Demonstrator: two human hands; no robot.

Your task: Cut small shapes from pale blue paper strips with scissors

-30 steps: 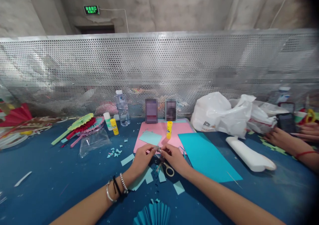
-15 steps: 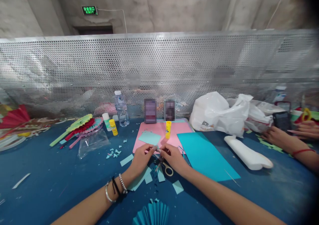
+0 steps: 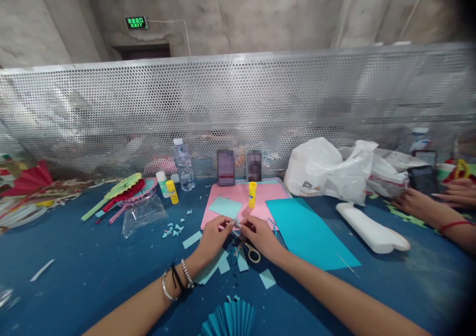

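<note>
My left hand (image 3: 216, 234) and my right hand (image 3: 259, 234) meet over the front edge of the pink paper (image 3: 208, 217), fingertips pinched together. Between them is something small and pale that I cannot make out. Below the right hand lie scissors (image 3: 254, 253), their blades partly hidden by the fingers. Light blue paper pieces (image 3: 224, 265) are scattered under the wrists. A light blue sheet (image 3: 225, 206) and an upright yellow glue stick (image 3: 252, 195) rest on the pink paper. Nearest me is a pleated blue paper fan (image 3: 230, 318).
A bright blue sheet (image 3: 310, 234) and a white holder-like object (image 3: 372, 229) lie right, before white plastic bags (image 3: 327, 169). Left are folded fans (image 3: 119, 192), glue sticks (image 3: 172, 192) and a water bottle (image 3: 183, 165). Another person's hand (image 3: 416, 202) is at far right. Perforated metal panel (image 3: 238, 98) behind.
The view has shifted slightly, so things appear a little further right and lower at left. Both hands stay pinched together in nearly the same place.
</note>
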